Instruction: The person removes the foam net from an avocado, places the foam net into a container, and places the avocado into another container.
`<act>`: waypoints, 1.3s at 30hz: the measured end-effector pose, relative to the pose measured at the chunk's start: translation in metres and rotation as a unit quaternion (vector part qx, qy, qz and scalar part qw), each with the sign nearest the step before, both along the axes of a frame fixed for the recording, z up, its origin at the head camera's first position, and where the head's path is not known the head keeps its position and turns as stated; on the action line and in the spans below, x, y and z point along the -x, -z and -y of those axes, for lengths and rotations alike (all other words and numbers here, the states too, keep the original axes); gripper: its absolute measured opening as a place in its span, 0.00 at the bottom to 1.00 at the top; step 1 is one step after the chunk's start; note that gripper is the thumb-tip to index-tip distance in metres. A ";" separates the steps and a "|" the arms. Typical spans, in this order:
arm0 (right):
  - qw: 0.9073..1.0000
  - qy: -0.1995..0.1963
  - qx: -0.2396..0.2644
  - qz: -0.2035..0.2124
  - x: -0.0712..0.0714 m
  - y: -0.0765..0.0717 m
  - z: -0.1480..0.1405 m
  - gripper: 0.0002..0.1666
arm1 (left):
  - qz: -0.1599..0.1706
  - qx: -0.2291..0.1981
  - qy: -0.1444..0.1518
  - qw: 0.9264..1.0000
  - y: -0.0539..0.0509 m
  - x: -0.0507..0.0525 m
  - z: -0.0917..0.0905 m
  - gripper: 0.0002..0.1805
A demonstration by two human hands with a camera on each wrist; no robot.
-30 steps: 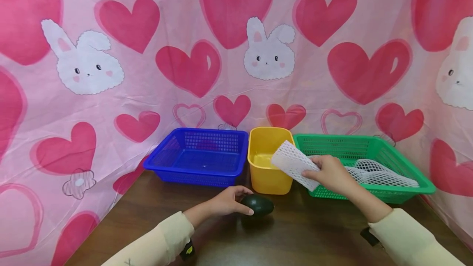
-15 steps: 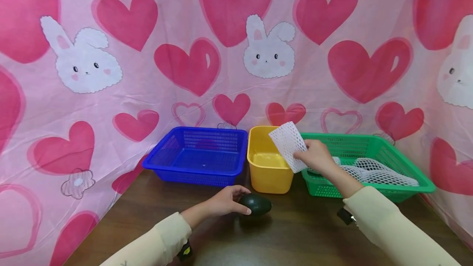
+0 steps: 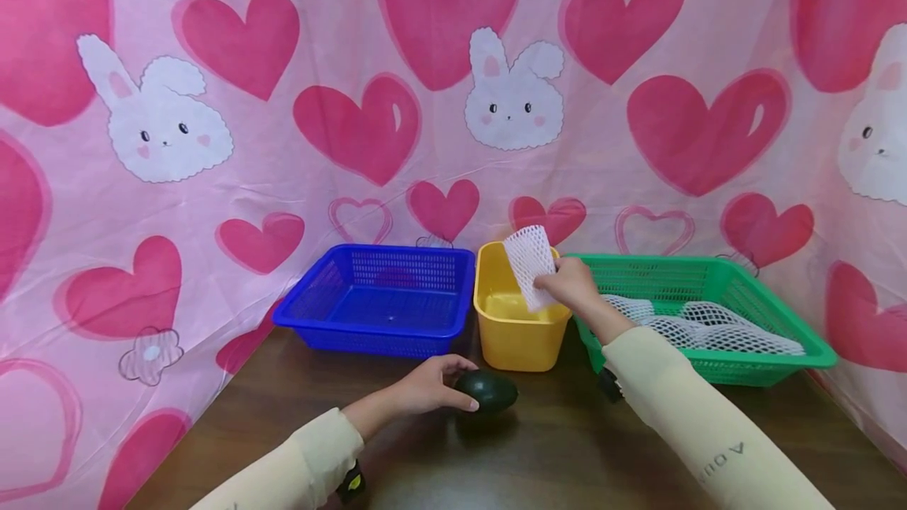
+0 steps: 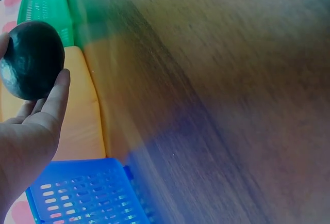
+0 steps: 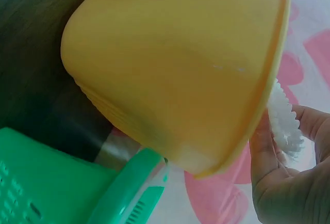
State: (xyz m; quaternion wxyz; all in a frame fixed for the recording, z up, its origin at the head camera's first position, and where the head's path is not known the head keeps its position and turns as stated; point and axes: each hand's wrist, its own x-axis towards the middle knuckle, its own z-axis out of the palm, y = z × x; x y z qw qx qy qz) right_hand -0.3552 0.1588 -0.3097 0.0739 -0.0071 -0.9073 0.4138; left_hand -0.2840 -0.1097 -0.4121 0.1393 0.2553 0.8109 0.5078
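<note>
A dark green, glossy avocado (image 3: 490, 390) lies low over the table in the head view, and my left hand (image 3: 423, 392) grips its left end between thumb and fingers. The left wrist view shows the avocado (image 4: 34, 59) in the same hold. My right hand (image 3: 571, 283) pinches a white foam net sleeve (image 3: 528, 264) by its right side. The sleeve hangs tilted over the opening of a yellow bin (image 3: 523, 349). From the right wrist, the sleeve (image 5: 283, 121) appears beside the bin's rim, between thumb and fingers.
Left of the bin stands a blue basket (image 3: 375, 327); its visible floor is bare. A green basket (image 3: 744, 371) on the right holds several white foam net sleeves (image 3: 716, 333). A pink cloth (image 3: 439, 148) with hearts and rabbits hangs behind the wooden table (image 3: 553, 455).
My right hand has carried the foam net sleeve left and up, from beside the green basket to above the yellow bin. The left hand and avocado have stayed nearly still.
</note>
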 end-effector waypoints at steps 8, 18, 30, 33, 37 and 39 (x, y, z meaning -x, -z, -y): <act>1.000 0.008 0.003 0.013 0.013 0.009 0.008 0.19 | 0.009 0.010 -0.004 1.000 -0.003 0.000 0.001 0.27; 0.997 -0.007 -0.048 0.063 0.022 0.020 0.022 0.20 | 0.010 -0.002 0.000 1.000 -0.002 0.000 0.002 0.27; 0.987 -0.018 -0.095 0.127 0.034 0.029 0.037 0.17 | 0.007 -0.012 0.005 1.000 -0.001 0.000 0.005 0.27; 0.984 -0.022 -0.108 0.137 0.035 0.031 0.041 0.17 | 0.006 -0.010 0.004 1.000 -0.001 0.000 0.005 0.27; 0.985 -0.028 -0.092 0.141 0.036 0.031 0.050 0.19 | 0.008 -0.013 0.002 1.000 -0.001 0.000 0.006 0.27; 0.986 -0.029 -0.078 0.144 0.036 0.031 0.054 0.20 | 0.010 -0.016 0.004 1.000 -0.001 0.000 0.006 0.27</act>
